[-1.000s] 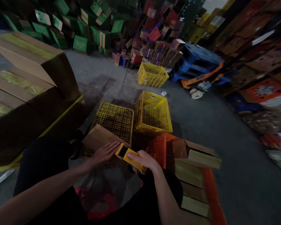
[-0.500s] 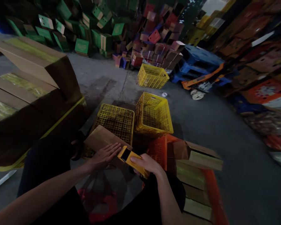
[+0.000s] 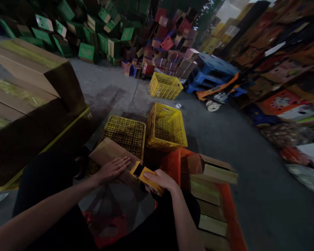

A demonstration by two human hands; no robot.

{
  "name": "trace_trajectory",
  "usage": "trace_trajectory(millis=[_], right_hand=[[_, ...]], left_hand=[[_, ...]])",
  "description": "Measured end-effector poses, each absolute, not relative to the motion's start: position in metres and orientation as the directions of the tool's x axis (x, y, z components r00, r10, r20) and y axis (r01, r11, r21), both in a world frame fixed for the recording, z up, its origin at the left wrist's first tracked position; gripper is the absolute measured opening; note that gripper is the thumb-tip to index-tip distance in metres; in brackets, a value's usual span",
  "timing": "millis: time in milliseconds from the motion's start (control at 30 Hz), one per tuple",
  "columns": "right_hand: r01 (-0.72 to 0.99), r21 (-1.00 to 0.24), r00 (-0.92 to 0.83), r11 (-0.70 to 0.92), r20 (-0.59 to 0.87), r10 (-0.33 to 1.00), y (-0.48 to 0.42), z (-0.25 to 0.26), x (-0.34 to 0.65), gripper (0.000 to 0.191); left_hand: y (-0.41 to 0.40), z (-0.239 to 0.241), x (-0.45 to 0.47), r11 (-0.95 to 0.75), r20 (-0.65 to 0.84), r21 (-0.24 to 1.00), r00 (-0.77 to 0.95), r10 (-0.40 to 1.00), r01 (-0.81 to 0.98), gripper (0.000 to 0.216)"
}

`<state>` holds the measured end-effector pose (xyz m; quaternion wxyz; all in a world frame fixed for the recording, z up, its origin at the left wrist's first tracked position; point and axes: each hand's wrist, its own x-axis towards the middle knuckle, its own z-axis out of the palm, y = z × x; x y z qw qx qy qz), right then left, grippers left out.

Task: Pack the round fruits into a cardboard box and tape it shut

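A flat-sided cardboard box (image 3: 107, 150) rests tilted over the upturned yellow crate (image 3: 124, 134) in front of me. My left hand (image 3: 115, 168) lies flat on the box with its fingers stretched out. In my right hand (image 3: 159, 179) is a yellow tape dispenser (image 3: 142, 172), its front end against the right end of the box. My thumb lies along its top; the fingers beneath are mostly hidden.
An open yellow crate (image 3: 169, 127) stands just beyond, with another crate (image 3: 166, 86) behind it. At right an orange crate (image 3: 234, 216) holds taped boxes. Large cartons (image 3: 26, 94) stand at left. A pallet jack (image 3: 219, 89) and blue pallets (image 3: 214, 66) are farther back.
The whole view has shifted slightly, moving the scene left. Both hands keep about the same place on the box and the tape dispenser.
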<state>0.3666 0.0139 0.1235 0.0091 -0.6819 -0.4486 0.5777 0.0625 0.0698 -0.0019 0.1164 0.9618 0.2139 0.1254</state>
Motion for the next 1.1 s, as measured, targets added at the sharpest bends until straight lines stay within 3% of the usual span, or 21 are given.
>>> trace_trajectory(millis=[167,333,700,1100], right_hand=[[0.565,-0.591,-0.142,-0.575,-0.757,0.638,0.028,0.116,0.356,0.053],[0.591,-0.571,-0.127,-0.570,-0.763,0.633,0.037,0.121,0.345,0.048],[0.561,-0.601,-0.179,-0.568,-0.759,0.626,0.031,0.113,0.348,0.052],[0.630,-0.560,-0.112,-0.538,-0.751,0.651,0.017,0.111,0.372,0.056]], left_hand=[[0.092,-0.005,0.045,-0.898,0.214,0.289,0.892,0.399,0.332,0.101],[0.082,0.009,0.046,-0.861,0.141,0.280,0.869,0.475,0.425,0.114],[0.066,0.008,0.057,-0.855,0.121,0.308,0.874,0.470,0.417,0.102],[0.066,0.011,0.059,-0.851,0.152,0.276,0.854,0.497,0.446,0.104]])
